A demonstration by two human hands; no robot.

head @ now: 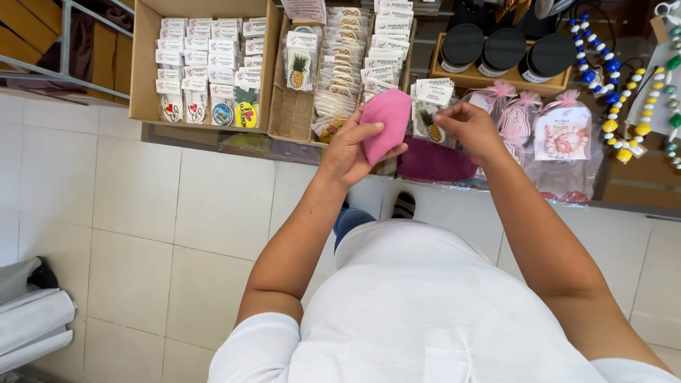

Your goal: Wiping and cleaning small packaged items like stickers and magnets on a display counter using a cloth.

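**Pink pouch held over display shelf**

Open cardboard box of carded magnets (206, 64) sits far left. Left hand (349, 149) clasps a soft pink knitted fabric pouch (385, 122) by its lower edge; likely light, pliable. Right hand (469, 128) pinches a small pineapple-printed packet (430, 125).

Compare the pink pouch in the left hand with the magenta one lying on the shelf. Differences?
The pink pouch is light pink; the magenta pouch is darker. The pink pouch is lifted and tilted on end in the left hand; the magenta pouch lies flat on the shelf, untouched. The pink pouch shows whole; the magenta pouch is partly hidden behind the right hand. Both look like soft fabric.
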